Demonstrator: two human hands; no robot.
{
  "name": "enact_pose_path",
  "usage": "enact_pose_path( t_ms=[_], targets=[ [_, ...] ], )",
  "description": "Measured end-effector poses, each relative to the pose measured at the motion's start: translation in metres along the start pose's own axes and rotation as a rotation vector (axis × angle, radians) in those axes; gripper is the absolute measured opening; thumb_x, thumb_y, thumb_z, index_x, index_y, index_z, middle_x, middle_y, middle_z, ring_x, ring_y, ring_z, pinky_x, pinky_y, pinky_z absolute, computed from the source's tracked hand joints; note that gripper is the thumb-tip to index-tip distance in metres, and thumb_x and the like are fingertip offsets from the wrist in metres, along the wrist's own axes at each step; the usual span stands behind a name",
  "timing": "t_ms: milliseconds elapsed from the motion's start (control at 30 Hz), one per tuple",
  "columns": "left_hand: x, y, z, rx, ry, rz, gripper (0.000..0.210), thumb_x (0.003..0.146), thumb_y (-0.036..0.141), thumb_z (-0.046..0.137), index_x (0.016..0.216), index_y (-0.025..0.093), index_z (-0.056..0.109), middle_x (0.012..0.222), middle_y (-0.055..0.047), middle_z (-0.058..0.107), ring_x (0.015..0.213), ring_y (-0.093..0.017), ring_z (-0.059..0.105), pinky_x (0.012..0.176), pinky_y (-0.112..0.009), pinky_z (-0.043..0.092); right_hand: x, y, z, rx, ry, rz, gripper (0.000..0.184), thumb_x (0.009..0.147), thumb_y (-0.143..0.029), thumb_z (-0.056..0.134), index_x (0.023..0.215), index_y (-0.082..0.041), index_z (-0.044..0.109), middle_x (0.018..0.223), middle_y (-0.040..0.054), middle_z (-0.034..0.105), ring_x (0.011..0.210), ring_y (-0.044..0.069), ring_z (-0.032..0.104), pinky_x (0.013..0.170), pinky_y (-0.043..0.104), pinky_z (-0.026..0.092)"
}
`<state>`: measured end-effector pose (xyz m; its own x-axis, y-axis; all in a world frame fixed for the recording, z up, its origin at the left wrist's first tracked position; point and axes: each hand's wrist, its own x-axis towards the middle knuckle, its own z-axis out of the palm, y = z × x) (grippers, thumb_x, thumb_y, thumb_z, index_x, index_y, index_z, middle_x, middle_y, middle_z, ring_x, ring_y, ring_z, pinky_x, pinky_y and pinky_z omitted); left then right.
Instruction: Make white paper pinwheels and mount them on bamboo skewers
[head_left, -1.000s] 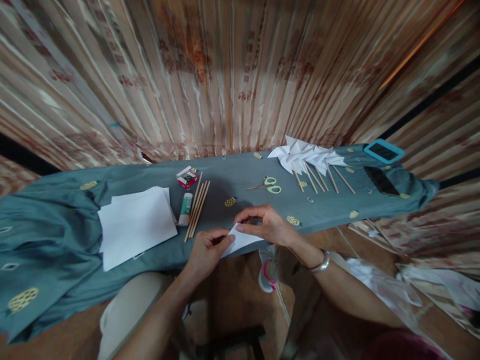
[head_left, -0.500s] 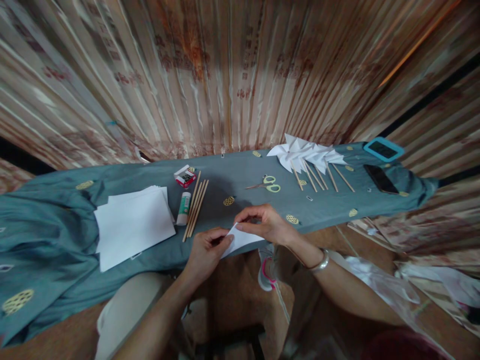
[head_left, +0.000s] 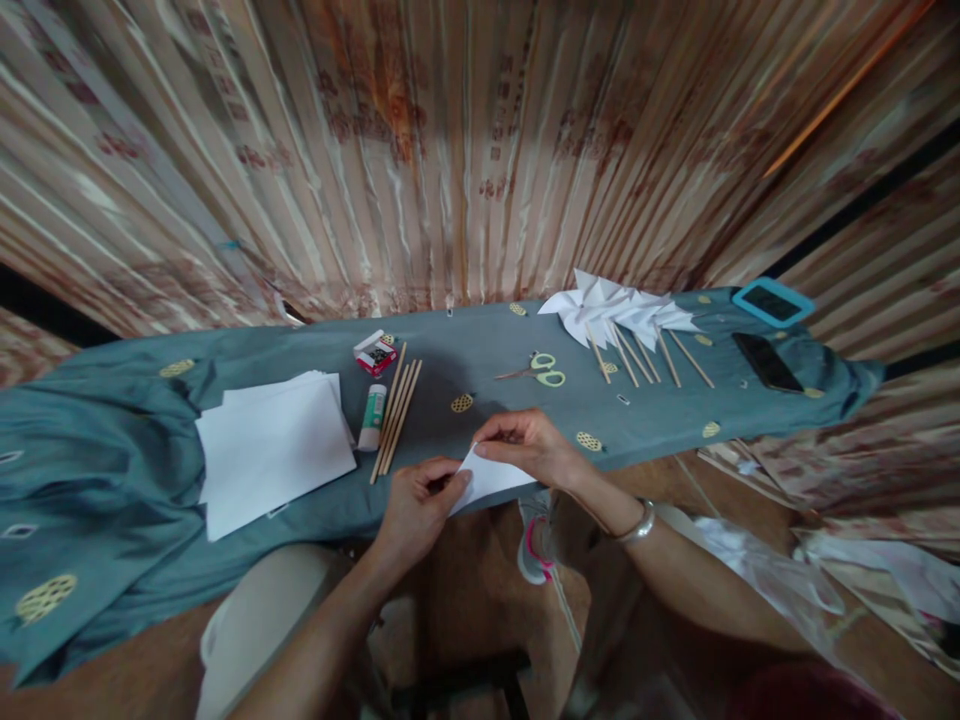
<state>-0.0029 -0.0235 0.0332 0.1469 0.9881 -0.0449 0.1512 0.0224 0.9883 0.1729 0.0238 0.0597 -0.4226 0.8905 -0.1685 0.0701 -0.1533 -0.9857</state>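
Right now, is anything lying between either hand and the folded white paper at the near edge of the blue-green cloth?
Nothing visible: the left hand and the right hand both already pinch the folded white paper. The wooden sticks and white glue stick lie off to the left, apart from it.

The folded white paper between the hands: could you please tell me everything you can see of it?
The folded white paper is a small plain sheet, folded to a triangular shape with its point towards the far side. It lies at the near edge of the teal cloth-covered table, partly overhanging it. The left hand pinches its left edge, and the right hand presses fingertips on its upper point. It looks thin and crisp, without print. Its underside is hidden.
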Motion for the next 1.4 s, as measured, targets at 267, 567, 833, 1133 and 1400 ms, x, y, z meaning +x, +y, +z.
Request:
enact_pose_path(
  t_ms=[267,567,833,1133,1400],
  targets=[
    [0.001,-0.001,-0.001,-0.031,0.04,-0.034,0.024,0.072,0.037,0.064,0.069,0.015,0.073,0.064,-0.001,0.064,0.061,-0.013,0.052,0.057,-0.023,0.04,0.004,-0.001,0.005,0.071,-0.03,0.043,0.031,0.06,-0.042,0.081,0.073,-0.016,0.068,0.062,-0.0039,0.062,0.055,0.007,0.05,0.054,0.022,0.037],
    [-0.001,0.008,0.001,-0.053,-0.003,-0.102,0.033,0.072,0.042,0.06,0.056,0.013,0.064,0.055,0.001,0.049,0.056,-0.011,0.041,0.052,-0.023,0.031,0.003,0.004,0.007,-0.067,0.059,-0.008,0.014,0.068,-0.031,0.07,0.067,-0.017,0.07,0.058,-0.0029,0.061,0.054,0.009,0.047,0.053,0.022,0.035],
    [0.001,0.008,0.0,-0.123,-0.036,-0.178,0.037,0.07,0.048,0.061,0.057,0.013,0.062,0.056,0.001,0.049,0.057,-0.011,0.041,0.052,-0.023,0.031,0.003,0.002,0.009,-0.147,0.028,-0.038,0.011,0.068,-0.028,0.069,0.067,-0.018,0.071,0.062,-0.0005,0.065,0.06,0.011,0.052,0.056,0.023,0.038],
    [0.001,0.012,-0.005,-0.088,-0.018,-0.167,0.035,0.069,0.045,0.06,0.054,0.013,0.062,0.054,0.0,0.05,0.055,-0.011,0.041,0.051,-0.023,0.03,0.007,0.004,0.008,0.003,-0.088,0.109,0.029,0.061,-0.041,0.079,0.069,-0.016,0.067,0.062,-0.0023,0.062,0.056,0.009,0.051,0.053,0.022,0.038],
    [0.0,0.008,-0.005,-0.133,-0.019,-0.199,0.035,0.069,0.046,0.061,0.057,0.013,0.065,0.054,0.0,0.051,0.052,-0.011,0.041,0.048,-0.022,0.03,0.008,0.009,0.007,-0.042,-0.069,0.098,0.033,0.065,-0.046,0.076,0.07,-0.015,0.067,0.061,-0.0025,0.06,0.055,0.008,0.048,0.051,0.022,0.035]
  ],
)
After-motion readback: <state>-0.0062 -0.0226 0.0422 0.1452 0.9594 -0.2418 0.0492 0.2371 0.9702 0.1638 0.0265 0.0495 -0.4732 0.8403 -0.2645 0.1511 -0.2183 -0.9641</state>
